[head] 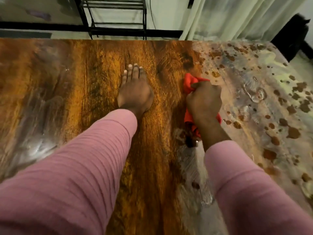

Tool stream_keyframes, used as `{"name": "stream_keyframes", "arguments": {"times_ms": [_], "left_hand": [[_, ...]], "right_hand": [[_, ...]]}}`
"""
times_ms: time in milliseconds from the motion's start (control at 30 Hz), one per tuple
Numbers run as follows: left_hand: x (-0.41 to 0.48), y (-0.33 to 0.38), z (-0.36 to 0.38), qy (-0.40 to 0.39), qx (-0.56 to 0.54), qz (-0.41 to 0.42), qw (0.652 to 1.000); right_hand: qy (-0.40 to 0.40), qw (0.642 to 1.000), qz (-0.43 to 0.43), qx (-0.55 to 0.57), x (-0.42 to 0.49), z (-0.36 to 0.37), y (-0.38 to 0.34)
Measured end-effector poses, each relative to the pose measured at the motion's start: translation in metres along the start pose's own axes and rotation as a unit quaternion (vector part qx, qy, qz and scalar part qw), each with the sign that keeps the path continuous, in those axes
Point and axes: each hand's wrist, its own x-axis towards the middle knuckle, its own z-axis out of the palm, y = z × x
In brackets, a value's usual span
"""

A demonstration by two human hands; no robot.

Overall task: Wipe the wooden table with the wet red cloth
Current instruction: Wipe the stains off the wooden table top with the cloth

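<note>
The wooden table [94,85] fills the view, brown with a dark grain. My right hand [204,103] is closed around the bunched red cloth [189,83] and presses it on the tabletop right of centre. Cloth shows above my knuckles and below my wrist. My left hand [135,92] lies flat on the wood just left of it, fingers together and pointing away from me. The table's right part [264,99] is covered with a pale wet film and brown blotches.
Past the far table edge stands a black metal rack [116,17] on a light floor. Pale curtains [237,16] hang at the back right beside a dark object [293,38]. Glossy streaks lie on the table's left side [39,116].
</note>
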Motion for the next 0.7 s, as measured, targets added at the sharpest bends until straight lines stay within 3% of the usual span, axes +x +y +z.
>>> {"name": "stream_keyframes", "arguments": {"times_ms": [67,133,200,400,500,633,700], "left_hand": [[0.001,0.002,-0.001,-0.008,0.001,-0.004,1.0],[0.003,0.002,-0.002,-0.014,-0.001,-0.004,1.0],[0.003,0.002,-0.001,-0.005,0.003,-0.003,1.0],[0.0,0.001,0.003,0.008,0.008,0.001,1.0],[0.002,0.002,0.002,0.007,0.012,-0.006,1.0],[0.001,0.003,0.0,0.013,0.013,-0.009,1.0],[-0.003,0.006,-0.001,0.019,0.025,-0.005,1.0]], "right_hand": [[-0.011,0.999,-0.047,0.007,-0.033,0.011,-0.017],[-0.033,0.986,-0.163,0.01,-0.07,0.017,-0.021],[-0.041,0.974,-0.222,0.014,-0.085,0.011,-0.006],[0.017,1.0,0.01,0.007,-0.039,-0.015,0.039],[-0.017,0.999,-0.037,0.037,-0.075,-0.005,0.016],[-0.067,0.975,-0.21,0.02,-0.126,-0.006,0.025],[-0.058,0.985,-0.16,0.0,-0.107,-0.014,0.044]]}}
